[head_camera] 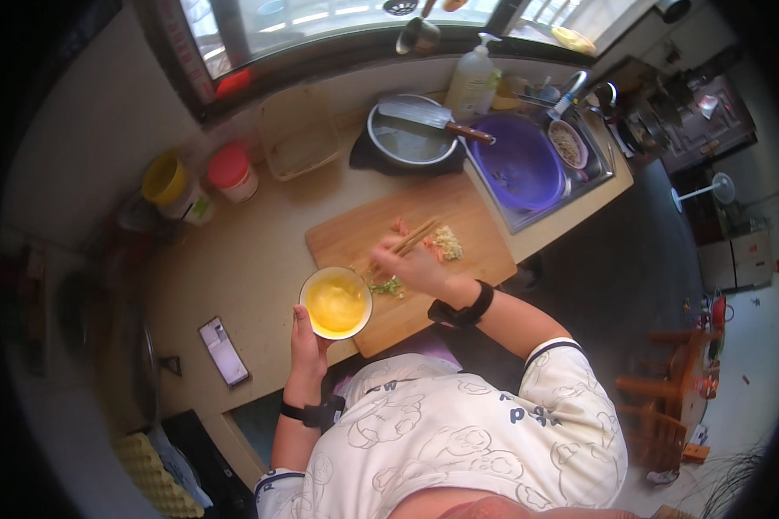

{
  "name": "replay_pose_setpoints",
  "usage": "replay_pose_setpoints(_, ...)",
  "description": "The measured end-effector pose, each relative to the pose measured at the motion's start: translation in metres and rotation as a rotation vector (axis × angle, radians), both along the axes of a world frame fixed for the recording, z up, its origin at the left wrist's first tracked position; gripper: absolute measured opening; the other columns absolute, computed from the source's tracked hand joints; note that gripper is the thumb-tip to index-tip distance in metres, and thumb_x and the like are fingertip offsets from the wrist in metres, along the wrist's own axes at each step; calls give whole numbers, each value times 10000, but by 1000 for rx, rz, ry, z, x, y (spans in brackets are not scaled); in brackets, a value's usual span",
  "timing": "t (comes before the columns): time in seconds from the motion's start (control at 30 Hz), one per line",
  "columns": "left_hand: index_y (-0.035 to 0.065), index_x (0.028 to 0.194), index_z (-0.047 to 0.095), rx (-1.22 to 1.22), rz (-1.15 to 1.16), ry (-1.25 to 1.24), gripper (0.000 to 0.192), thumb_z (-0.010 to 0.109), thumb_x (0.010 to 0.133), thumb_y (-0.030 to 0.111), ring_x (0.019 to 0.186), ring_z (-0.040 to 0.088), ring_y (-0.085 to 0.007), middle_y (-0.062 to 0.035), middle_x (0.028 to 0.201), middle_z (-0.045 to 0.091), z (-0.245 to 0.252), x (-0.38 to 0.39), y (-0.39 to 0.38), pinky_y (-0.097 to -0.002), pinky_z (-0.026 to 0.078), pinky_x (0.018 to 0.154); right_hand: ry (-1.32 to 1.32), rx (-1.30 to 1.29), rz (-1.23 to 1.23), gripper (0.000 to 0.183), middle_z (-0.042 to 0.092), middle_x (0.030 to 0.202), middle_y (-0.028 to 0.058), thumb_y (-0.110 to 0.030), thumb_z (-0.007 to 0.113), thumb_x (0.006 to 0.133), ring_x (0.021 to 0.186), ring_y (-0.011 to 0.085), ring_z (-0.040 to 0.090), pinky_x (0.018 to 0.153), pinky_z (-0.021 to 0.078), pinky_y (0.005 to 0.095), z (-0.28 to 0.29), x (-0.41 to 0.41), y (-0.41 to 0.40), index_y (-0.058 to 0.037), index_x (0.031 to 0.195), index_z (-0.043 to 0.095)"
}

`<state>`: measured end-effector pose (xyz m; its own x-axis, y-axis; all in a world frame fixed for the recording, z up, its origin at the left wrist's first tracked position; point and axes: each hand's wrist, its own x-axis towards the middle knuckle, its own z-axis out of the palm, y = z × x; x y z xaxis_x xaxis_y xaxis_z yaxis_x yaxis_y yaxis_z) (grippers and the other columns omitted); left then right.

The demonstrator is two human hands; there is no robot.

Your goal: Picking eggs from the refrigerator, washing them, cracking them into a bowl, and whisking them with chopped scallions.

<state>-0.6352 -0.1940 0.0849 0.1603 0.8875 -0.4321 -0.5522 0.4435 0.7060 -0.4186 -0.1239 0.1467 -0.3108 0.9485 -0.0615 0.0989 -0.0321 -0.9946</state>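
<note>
My left hand (309, 347) grips a white bowl (368, 316) with beaten egg (335, 301) in it, near the front edge of the counter. In my right hand (408, 265) is a pair of wooden chopsticks (417, 236); the hand is blurred and sits just right of the bowl, above a wooden cutting board (357, 227). Chopped garlic (449, 242) lies on the board beyond the right hand, beside pinkish-orange chopped pieces (400, 226) partly hidden by the chopsticks. Chopped green onion (387, 287) lies between the bowl and my right wrist.
A cleaver (422, 115) rests across a metal pot (406, 139) behind the board. Right of it, a purple basin (519, 168) sits in the sink (526, 220). A phone (224, 353), a red-lidded jar (234, 172) and a plastic container (300, 133) occupy the counter's left side.
</note>
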Motion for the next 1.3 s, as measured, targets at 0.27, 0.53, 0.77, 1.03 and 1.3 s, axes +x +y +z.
replay_pose_setpoints(0.27, 39, 1244, 376, -7, -37, 41, 649, 320, 873, 569, 1063, 543, -241, -126, 1184, 519, 6, 1, 1, -390, 473, 867, -15, -170, 109, 235, 600, 697, 51, -228, 507, 896, 589, 102, 595, 512, 482, 216, 3, -1, -1, -13, 818, 558)
replay_pose_setpoints(0.53, 43, 1241, 380, 25, -24, 28, 614, 312, 889, 541, 1051, 551, -234, -118, 1165, 531, 11, 0, 4, -378, 486, 850, 48, -206, 85, 230, 599, 716, 44, -220, 517, 894, 596, 108, 598, 532, 490, 209, 7, -4, 2, -7, 817, 558)
replay_pose_setpoints(0.77, 61, 1219, 379, -15, 7, 34, 532, 325, 910, 491, 994, 585, -221, -119, 1138, 547, 0, -4, 4, -340, 518, 791, 76, -262, 106, 236, 606, 729, 50, -222, 521, 890, 618, 106, 599, 533, 500, 222, 12, -4, 4, -1, 814, 550)
replay_pose_setpoints(1.03, 43, 1224, 382, 8, 3, -36, 559, 322, 908, 501, 1042, 549, -218, -114, 1147, 532, -3, -2, 3, -357, 470, 867, 202, -170, -37, 232, 602, 727, 59, -218, 490, 910, 645, 117, 610, 565, 506, 220, 7, -4, 6, -2, 848, 547)
replay_pose_setpoints(1.3, 66, 1210, 385, -4, 8, 15, 543, 323, 907, 512, 1036, 546, -199, -100, 1138, 524, 1, -3, 3, -364, 483, 836, 104, -69, -123, 232, 598, 714, 57, -210, 485, 910, 627, 111, 604, 551, 499, 224, -4, -7, 12, -1, 819, 534)
